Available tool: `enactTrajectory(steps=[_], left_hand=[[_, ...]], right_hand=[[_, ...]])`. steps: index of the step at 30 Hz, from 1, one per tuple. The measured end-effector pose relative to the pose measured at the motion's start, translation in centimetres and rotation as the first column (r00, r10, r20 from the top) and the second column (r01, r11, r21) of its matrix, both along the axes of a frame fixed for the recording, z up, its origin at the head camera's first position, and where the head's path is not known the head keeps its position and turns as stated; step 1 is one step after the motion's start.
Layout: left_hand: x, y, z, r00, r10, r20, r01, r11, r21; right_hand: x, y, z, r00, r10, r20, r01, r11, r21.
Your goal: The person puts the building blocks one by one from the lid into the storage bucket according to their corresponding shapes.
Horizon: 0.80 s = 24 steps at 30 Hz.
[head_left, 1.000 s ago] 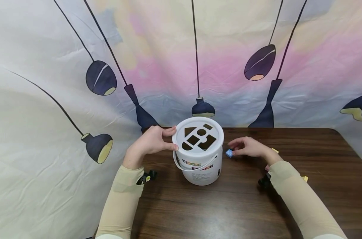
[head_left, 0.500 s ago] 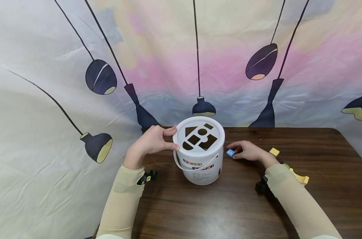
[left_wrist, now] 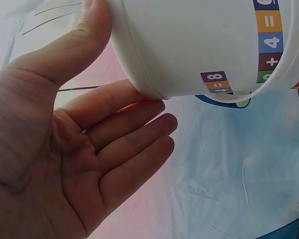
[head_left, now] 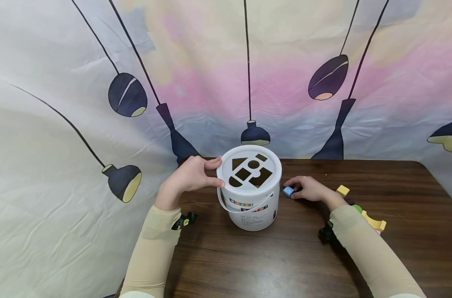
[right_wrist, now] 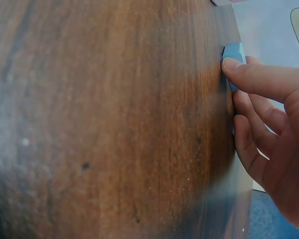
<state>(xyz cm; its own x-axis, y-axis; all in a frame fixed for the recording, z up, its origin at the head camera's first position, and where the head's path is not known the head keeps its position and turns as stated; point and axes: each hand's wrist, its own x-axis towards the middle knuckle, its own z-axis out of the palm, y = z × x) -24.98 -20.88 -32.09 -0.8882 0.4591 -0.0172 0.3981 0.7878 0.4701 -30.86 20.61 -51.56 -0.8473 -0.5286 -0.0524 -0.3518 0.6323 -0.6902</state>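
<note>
Just right of centre in the head view, a small blue block (head_left: 287, 191) lies on the dark wood-grain surface (head_left: 285, 256), close beside the right wall of the white bucket (head_left: 250, 207). The right hand (head_left: 308, 188) is by far the nearer: its curled fingertips (right_wrist: 249, 79) pinch the block where it rests, the block at the hand's left, towards the bucket. The block looks hard, matte and squarish, with no clear long axis. The left hand (head_left: 190, 176) is at the bucket's left rim, thumb and forefinger pressed against the lid's edge, the other fingers loose and straight beneath, as the left wrist view shows. The bucket is smooth plastic with a thin bail handle and a flat lid (head_left: 249, 167) cut with triangle, circle, square and half-round holes. Yellowish wooden pieces (head_left: 373, 221) lie at the right, behind the right sleeve.
</note>
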Motion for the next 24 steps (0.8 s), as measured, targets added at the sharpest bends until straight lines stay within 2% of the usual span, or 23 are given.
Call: enactTrajectory(steps=[17,24], left_hand=[[-0.17,0.00,-0.05,1.000,0.002,-0.002,-0.002,1.000,-0.002],[-0.25,0.02,-0.16,1.000,0.003,-0.003,-0.003,1.000,-0.004]], right_hand=[[0.12,-0.05,-0.03,1.000,-0.009,0.002,0.009,1.000,-0.011],[0.10,0.01,-0.15,0.999,-0.010,-0.043,0.010,1.000,0.001]])
